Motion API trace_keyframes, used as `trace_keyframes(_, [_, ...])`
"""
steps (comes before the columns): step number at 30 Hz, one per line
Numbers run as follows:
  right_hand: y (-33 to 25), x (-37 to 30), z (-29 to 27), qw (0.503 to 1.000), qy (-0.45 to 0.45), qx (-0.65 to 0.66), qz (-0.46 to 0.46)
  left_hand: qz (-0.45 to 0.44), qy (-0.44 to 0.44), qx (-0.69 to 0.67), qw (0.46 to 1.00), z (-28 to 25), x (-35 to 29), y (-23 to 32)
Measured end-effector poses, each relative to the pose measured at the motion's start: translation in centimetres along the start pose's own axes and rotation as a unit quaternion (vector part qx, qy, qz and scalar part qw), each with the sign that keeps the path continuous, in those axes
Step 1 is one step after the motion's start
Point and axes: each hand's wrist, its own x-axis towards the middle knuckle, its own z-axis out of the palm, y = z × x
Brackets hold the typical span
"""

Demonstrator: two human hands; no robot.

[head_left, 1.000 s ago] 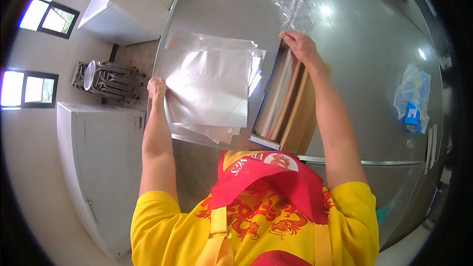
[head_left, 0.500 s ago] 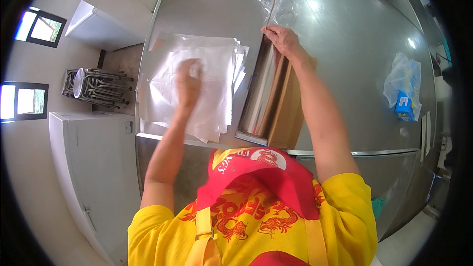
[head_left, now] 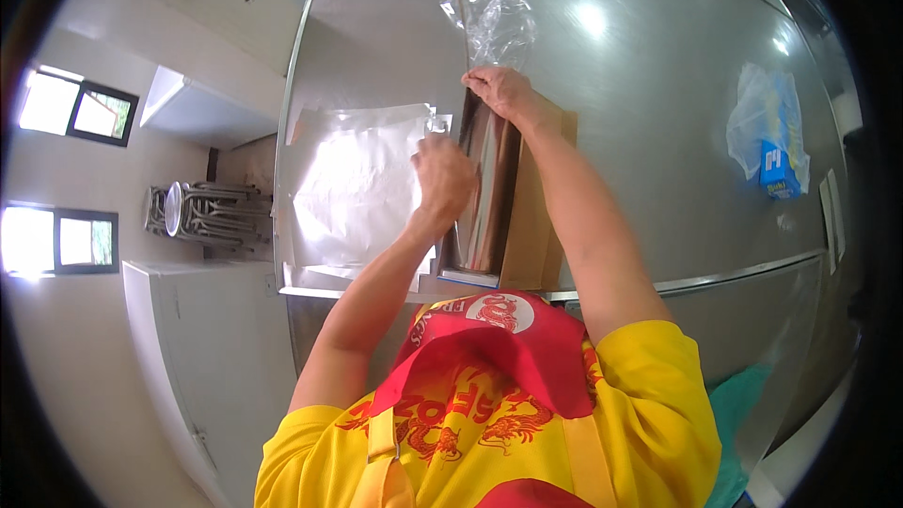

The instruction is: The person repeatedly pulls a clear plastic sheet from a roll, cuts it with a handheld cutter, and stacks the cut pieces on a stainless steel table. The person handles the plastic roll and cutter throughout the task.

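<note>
A long, open cardboard box (head_left: pixel 531 240) lies lengthwise before me, with a shiny foil roll (head_left: pixel 486 198) inside it. At its far end my right hand (head_left: pixel 503 94) is closed, thumb and fingers pinching the near end of a thin brown strip (head_left: pixel 464 23) that points away from me. My left hand (head_left: pixel 445 179) is at the box's left edge, fingers curled against the roll; whatever they grip is hidden. Left of the box, a loose stack of silvery foil sheets (head_left: pixel 357 179) lies flat, its edges uneven.
The steel table (head_left: pixel 649 132) carries crumpled clear plastic (head_left: pixel 499 23) beyond the box. At the right are a blue box (head_left: pixel 779 169) and a thin plastic bag (head_left: pixel 750 127). Stacked metal stools (head_left: pixel 212 212) and a white cabinet (head_left: pixel 207 348) stand left of the table.
My left hand has moved right, from over the foil sheets to the box's left edge. My right hand stays at the box's far end. The whole view has shifted slightly.
</note>
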Motion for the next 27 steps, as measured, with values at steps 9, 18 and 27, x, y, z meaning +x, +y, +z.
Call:
trace_keyframes(9, [-0.6,-1.0,-0.9,1.000,0.008,0.003,0.017,-0.146,0.000,-0.324,0.935,-20.1,6.5,-2.1])
trace_keyframes(18, [-0.9,-0.9,-1.1,1.000,-0.004,0.004,0.008,-0.201,0.027,-0.412,0.888,-31.4,10.2,-5.1])
trace_keyframes(27, [0.2,-0.6,-0.2,0.999,-0.001,0.017,0.028,-0.242,0.024,-0.146,0.959,-26.8,9.7,-20.2])
